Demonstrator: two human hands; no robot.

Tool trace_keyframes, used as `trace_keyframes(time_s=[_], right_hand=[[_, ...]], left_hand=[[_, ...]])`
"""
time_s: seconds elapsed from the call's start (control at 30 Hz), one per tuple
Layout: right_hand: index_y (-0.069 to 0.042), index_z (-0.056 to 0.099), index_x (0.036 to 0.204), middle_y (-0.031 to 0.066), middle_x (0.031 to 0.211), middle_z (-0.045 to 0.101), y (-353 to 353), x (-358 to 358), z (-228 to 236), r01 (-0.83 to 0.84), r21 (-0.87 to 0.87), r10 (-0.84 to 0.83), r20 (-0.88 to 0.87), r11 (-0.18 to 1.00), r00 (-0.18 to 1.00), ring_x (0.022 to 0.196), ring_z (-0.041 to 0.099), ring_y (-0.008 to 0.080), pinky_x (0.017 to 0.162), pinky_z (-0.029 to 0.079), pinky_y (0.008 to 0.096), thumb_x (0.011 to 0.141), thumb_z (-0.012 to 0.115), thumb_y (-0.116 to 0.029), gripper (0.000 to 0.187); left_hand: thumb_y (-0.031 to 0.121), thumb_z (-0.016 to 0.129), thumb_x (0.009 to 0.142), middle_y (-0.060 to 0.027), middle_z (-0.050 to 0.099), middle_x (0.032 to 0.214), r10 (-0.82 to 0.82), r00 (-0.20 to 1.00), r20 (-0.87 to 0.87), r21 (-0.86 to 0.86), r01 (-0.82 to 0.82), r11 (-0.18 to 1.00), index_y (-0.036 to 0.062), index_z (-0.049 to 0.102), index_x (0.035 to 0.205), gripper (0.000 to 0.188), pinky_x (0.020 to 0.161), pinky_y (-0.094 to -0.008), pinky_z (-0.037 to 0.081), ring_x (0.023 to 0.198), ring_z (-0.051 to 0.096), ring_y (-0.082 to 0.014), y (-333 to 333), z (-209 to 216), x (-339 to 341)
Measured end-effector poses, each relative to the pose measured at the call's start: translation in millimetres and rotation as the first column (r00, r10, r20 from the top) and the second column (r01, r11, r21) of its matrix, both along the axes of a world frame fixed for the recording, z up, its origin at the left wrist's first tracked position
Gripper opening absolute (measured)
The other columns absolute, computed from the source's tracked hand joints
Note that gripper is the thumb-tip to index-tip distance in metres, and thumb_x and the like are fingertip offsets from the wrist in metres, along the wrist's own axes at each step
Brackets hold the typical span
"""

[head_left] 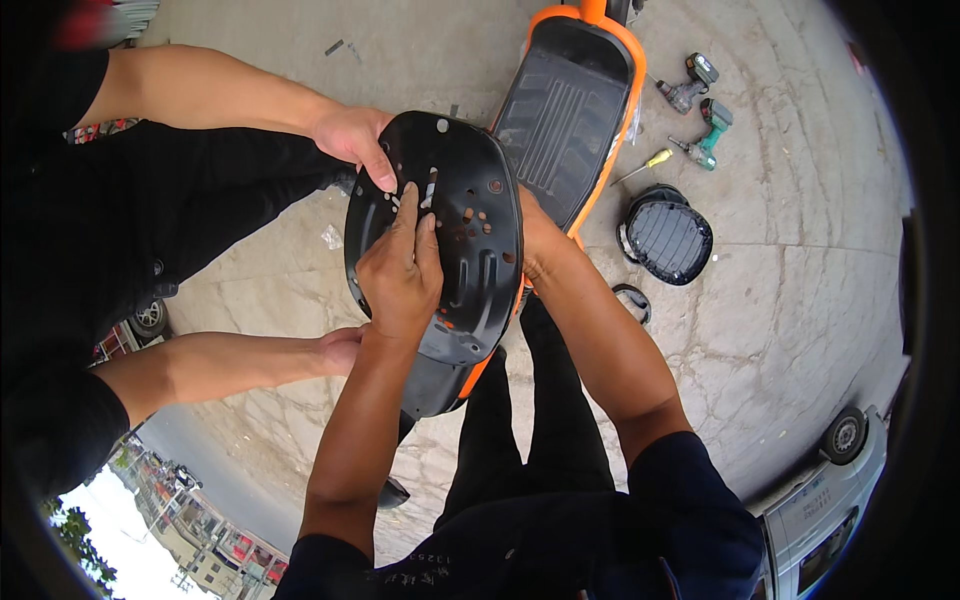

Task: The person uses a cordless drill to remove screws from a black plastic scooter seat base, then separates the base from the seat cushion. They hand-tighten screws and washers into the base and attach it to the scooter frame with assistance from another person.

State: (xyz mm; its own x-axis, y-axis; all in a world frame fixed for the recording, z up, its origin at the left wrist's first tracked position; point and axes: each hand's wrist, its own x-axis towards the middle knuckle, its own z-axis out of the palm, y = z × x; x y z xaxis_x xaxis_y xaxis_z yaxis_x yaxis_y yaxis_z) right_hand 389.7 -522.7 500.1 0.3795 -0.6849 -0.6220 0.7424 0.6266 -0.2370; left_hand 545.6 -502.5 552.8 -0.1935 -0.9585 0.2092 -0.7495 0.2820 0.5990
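Observation:
A black perforated seat base (470,290), with slots and round holes, is held tilted over the orange-and-black scooter (560,120). My left hand (400,275) lies over its face, two fingers stretched toward the small holes and slot. My right hand (537,235) grips the seat base at its right edge, with its fingers hidden behind it. From the left, another person's upper hand (355,138) holds the top left rim with the thumb on the face. That person's lower hand (343,350) is at the lower left rim, its fingers partly hidden.
On the concrete to the right lie two cordless drills (690,85), a yellow-handled screwdriver (645,167), a black ribbed bin-like part (668,240) and a black ring-shaped part (632,303). A light-coloured vehicle (820,510) stands at the lower right. The other person's dark-clothed leg (230,190) is close on the left.

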Motion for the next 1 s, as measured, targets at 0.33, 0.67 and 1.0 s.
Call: trace_keyframes(time_s=[0.33,0.67,1.0], right_hand=[[0.004,0.069,0.111,0.005,0.089,0.068,0,-42,27,0.243,-0.435,-0.488,-0.645,0.867,0.588,0.076,0.062,0.0107,0.07,0.053,0.024,0.095,0.066,-0.01,0.021],[-0.005,0.07,0.096,0.0079,0.089,0.066,-30,-1,61,-0.828,-0.505,-0.785,-0.604,0.244,0.137,0.077,0.064,0.0301,0.068,0.053,0.0382,0.074,0.075,-0.002,0.023],[-0.004,0.071,0.102,0.0058,0.096,0.065,-24,10,55,-0.951,-0.304,-0.767,-0.621,0.046,0.162,0.086,0.061,0.0258,0.078,0.05,0.0363,0.073,0.075,-0.004,0.029]], left_hand=[[0.005,0.069,0.088,-0.0115,0.063,0.063,-0.045,0.993,0.113,-0.039,0.05,0.998,-0.0009,0.066,0.123,0.036,0.049,-0.0338,0.048,0.052,0.061,-0.0229,26,-1,8],[0.011,0.071,0.086,-0.0088,0.064,0.064,-0.003,0.993,0.117,0.014,0.002,1.0,0.0046,0.068,0.119,0.034,0.05,-0.0352,0.05,0.053,0.062,-0.0232,63,1,1],[0.006,0.068,0.087,-0.014,0.066,0.069,-0.011,0.999,0.051,0.074,0.007,0.997,0.0019,0.071,0.111,0.025,0.056,-0.0367,0.052,0.058,0.065,-0.0282,80,12,7]])
